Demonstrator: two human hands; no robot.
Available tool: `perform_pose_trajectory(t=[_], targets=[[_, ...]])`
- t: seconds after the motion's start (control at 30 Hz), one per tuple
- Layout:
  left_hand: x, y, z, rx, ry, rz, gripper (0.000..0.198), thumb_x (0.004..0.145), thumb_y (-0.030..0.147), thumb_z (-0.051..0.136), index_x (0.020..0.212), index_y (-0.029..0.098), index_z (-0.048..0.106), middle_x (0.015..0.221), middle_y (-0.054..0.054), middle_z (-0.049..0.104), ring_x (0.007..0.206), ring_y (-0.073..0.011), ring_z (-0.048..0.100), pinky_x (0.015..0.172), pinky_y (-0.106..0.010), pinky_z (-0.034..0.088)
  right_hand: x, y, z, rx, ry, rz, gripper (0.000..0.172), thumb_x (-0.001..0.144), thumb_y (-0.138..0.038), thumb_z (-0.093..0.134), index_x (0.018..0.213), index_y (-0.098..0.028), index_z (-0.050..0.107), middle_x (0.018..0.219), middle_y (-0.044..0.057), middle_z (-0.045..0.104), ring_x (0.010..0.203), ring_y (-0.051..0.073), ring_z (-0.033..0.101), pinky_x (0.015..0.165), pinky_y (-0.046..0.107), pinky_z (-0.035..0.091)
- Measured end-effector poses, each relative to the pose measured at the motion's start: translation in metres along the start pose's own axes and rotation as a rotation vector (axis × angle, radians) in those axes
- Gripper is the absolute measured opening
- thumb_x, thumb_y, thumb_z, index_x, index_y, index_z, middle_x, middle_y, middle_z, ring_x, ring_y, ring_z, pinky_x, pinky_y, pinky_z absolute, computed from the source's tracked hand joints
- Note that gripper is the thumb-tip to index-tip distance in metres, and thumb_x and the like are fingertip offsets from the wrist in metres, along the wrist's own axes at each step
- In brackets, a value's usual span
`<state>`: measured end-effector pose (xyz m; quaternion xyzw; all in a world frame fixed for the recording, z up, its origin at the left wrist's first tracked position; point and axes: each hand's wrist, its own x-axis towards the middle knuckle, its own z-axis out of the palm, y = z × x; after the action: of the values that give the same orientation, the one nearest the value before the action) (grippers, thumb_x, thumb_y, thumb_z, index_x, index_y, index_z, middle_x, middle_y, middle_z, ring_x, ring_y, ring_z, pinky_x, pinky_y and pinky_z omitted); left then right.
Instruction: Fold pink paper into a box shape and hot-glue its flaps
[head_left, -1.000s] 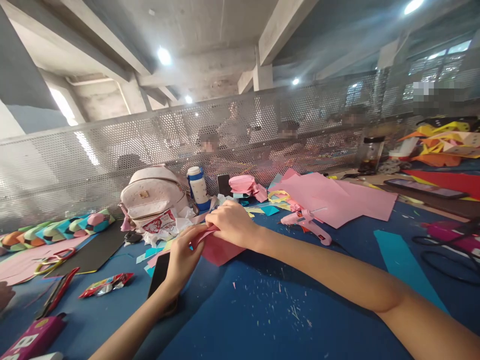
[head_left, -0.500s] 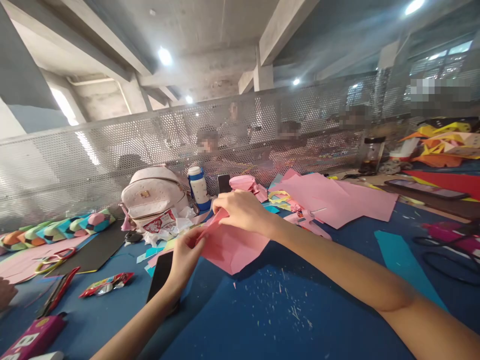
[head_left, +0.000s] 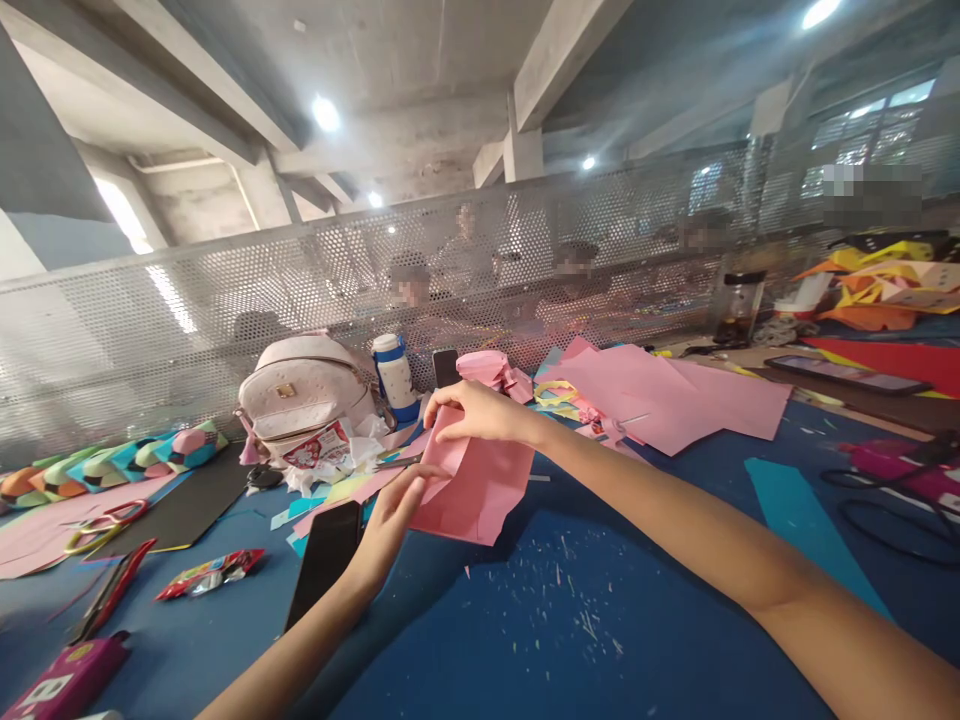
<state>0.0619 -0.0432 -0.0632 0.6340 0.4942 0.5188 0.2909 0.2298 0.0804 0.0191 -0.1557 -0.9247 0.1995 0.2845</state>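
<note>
Head view showed me a blue table [head_left: 480,650] beneath both hands. Pink sheets [head_left: 660,390] lay beyond and right of the right hand [head_left: 476,410], and a pale backpack [head_left: 307,395] stood beyond the left hand [head_left: 390,525], both probably set back to leave working room. The creased pink paper [head_left: 491,490] was below the right hand and just right of the left. Right thumb and fingers pinched its upper edge, I judged to keep it raised; left fingertips met its left side, though I couldn't tell whether they gripped. A black phone [head_left: 324,560] lay just left of the left hand. Tiny paper bits [head_left: 590,626] lay nearer than the right hand.
</note>
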Motion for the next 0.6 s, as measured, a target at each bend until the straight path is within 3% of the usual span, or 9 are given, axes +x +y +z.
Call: perform_pose_trajectory(t=[0.07, 0.13, 0.2, 0.3, 0.37, 0.43, 0.5, 0.6], targets=[[0.001, -0.002, -0.002, 0.006, -0.009, -0.028, 0.041, 0.093, 0.046, 0.041, 0.097, 0.02, 0.072, 0.109, -0.007, 0.07, 0.11, -0.0254, 0.06, 0.097, -0.037, 0.043, -0.001, -0.005, 0.002, 0.011, 0.008, -0.009, 0.026, 0.074, -0.013, 0.069, 0.099, -0.019, 0.067, 0.098, 0.0, 0.069, 0.084, 0.013, 0.06, 0.073, 0.023, 0.042], [0.003, -0.005, -0.002, -0.018, -0.003, -0.017, 0.032, 0.089, 0.042, 0.052, 0.097, 0.019, 0.072, 0.107, -0.007, 0.072, 0.106, -0.0259, 0.063, 0.092, -0.036, 0.048, -0.002, -0.013, 0.003, -0.001, 0.01, -0.016, 0.03, 0.075, -0.013, 0.068, 0.104, -0.021, 0.065, 0.099, 0.0, 0.069, 0.085, 0.014, 0.061, 0.074, 0.024, 0.043], [0.003, -0.006, 0.0, -0.091, 0.013, 0.022, 0.031, 0.083, 0.035, 0.061, 0.109, 0.02, 0.068, 0.104, -0.007, 0.073, 0.098, -0.0243, 0.066, 0.082, -0.033, 0.052, -0.004, -0.021, 0.004, -0.046, 0.013, -0.023, 0.032, 0.077, -0.013, 0.065, 0.108, -0.022, 0.063, 0.099, 0.0, 0.069, 0.086, 0.015, 0.062, 0.075, 0.025, 0.043], [-0.002, -0.005, 0.006, -0.244, 0.047, 0.026, 0.065, 0.083, 0.031, 0.062, 0.143, 0.025, 0.037, 0.083, -0.002, 0.073, 0.068, -0.0166, 0.068, 0.062, -0.026, 0.053, -0.004, -0.032, 0.001, -0.123, 0.057, -0.049, 0.035, 0.083, -0.01, 0.056, 0.114, -0.024, 0.06, 0.098, -0.001, 0.07, 0.088, 0.015, 0.063, 0.078, 0.026, 0.043], [-0.006, -0.005, 0.011, -0.31, 0.051, 0.007, 0.081, 0.084, 0.029, 0.063, 0.15, 0.027, 0.017, 0.071, 0.002, 0.07, 0.055, -0.0129, 0.064, 0.055, -0.023, 0.051, -0.004, -0.037, -0.004, -0.152, 0.121, -0.101, 0.033, 0.086, -0.01, 0.053, 0.116, -0.023, 0.057, 0.102, 0.0, 0.069, 0.094, 0.014, 0.062, 0.083, 0.027, 0.043], [-0.008, -0.006, 0.015, -0.382, 0.038, -0.046, 0.08, 0.082, 0.03, 0.066, 0.149, 0.024, 0.023, 0.075, 0.0, 0.072, 0.058, -0.0136, 0.065, 0.057, -0.024, 0.052, -0.007, -0.038, -0.009, -0.2, 0.205, -0.165, 0.027, 0.089, -0.012, 0.052, 0.114, -0.021, 0.057, 0.108, 0.001, 0.067, 0.101, 0.015, 0.058, 0.089, 0.028, 0.041], [-0.009, -0.01, 0.019, -0.465, 0.037, -0.131, 0.065, 0.079, 0.031, 0.069, 0.137, 0.018, 0.045, 0.09, -0.006, 0.074, 0.072, -0.0185, 0.07, 0.065, -0.029, 0.055, -0.015, -0.035, -0.013, -0.277, 0.277, -0.214, 0.021, 0.091, -0.015, 0.052, 0.11, -0.02, 0.058, 0.111, 0.003, 0.064, 0.108, 0.016, 0.054, 0.095, 0.03, 0.038], [-0.01, -0.017, 0.023, -0.571, 0.107, -0.252, 0.049, 0.072, 0.032, 0.075, 0.116, 0.015, 0.063, 0.099, -0.009, 0.074, 0.082, -0.023, 0.071, 0.067, -0.03, 0.056, -0.039, -0.024, -0.01, -0.411, 0.283, -0.277, 0.016, 0.094, -0.019, 0.048, 0.103, -0.02, 0.061, 0.113, 0.005, 0.061, 0.111, 0.018, 0.049, 0.098, 0.034, 0.036]])
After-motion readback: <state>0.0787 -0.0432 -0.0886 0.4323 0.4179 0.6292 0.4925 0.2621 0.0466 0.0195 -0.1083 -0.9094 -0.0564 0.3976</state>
